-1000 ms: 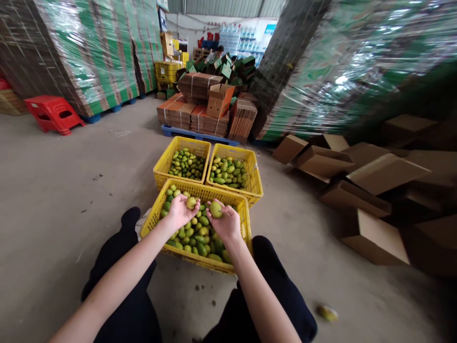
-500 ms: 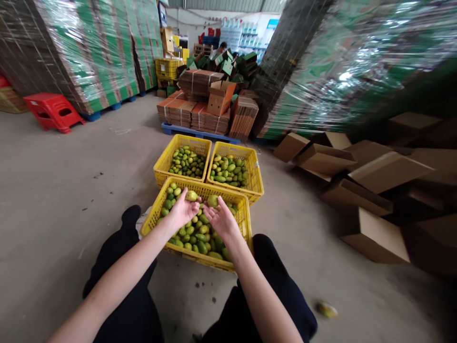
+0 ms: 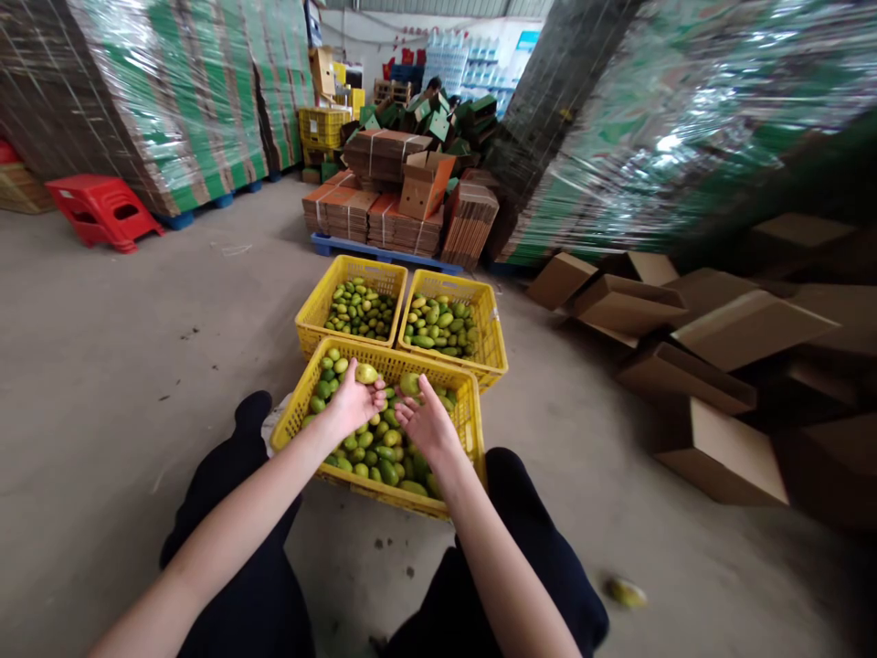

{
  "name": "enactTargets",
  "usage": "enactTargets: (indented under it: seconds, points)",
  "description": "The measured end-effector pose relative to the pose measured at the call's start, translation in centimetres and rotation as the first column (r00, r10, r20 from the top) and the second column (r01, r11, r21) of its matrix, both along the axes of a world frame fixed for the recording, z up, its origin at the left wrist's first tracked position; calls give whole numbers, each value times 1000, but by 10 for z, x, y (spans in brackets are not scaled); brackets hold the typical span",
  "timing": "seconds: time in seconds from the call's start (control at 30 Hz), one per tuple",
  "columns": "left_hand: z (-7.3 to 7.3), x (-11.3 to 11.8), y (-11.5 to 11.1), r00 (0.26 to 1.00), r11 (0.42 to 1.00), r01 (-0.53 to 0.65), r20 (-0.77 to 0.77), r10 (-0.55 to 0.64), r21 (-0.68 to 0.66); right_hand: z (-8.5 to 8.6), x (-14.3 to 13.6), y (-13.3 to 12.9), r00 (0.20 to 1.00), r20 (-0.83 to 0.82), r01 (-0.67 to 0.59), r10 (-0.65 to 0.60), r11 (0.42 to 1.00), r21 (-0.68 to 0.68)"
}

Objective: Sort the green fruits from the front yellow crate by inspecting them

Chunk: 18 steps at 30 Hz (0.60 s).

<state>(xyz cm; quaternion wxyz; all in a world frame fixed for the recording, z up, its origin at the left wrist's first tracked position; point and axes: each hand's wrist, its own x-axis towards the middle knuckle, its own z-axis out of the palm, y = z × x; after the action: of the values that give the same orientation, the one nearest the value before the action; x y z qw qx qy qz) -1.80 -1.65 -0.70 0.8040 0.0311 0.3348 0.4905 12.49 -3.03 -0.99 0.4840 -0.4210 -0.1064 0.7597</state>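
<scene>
Over the near yellow crate (image 3: pixel 394 501), my left hand (image 3: pixel 357 400) is closed around a yellow-green mango (image 3: pixel 366 373), which shows between thumb and fingers. Beside it my right hand (image 3: pixel 428 416) holds another green mango (image 3: pixel 409 384) between its thumb and fingers. The two hands are a short gap apart, palms turned toward each other. Below them the crate is filled with loose green and yellowish mangoes (image 3: pixel 370 457). My forearms hide part of the fruit.
Behind stand two more yellow crates (image 3: pixel 308 331) (image 3: pixel 494 352) of mangoes. A blue pallet (image 3: pixel 343 247) bears flattened cartons. Open cardboard boxes (image 3: pixel 726 448) lie on the right, a red stool (image 3: pixel 102 210) at left. One mango (image 3: pixel 626 592) is on the floor. A person (image 3: pixel 433 87) is at the back.
The hands have drawn slightly apart, each with its mango still held. The view has shifted very slightly; the crates and floor items stay as they were.
</scene>
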Motion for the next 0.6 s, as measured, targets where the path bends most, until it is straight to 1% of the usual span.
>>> enactTargets:
  seconds: [0.1,0.2,0.37,0.6]
  points:
    - [-3,-1,1,1000,1000,2,4,-2,3,0,-1,-1,1000,-3,-19,19,1000,-12]
    - [-5,-2,2,1000,1000,8,1,-8,1,0,-1,-1,999,-2,-41,41,999,10]
    - [-6,-1,3,1000,1000,17,15,-17,1,-3,0,0,999,4,-44,44,999,16]
    - [-7,1,3,1000,1000,-7,-3,7,-5,-3,1,1,999,10,-39,39,999,3]
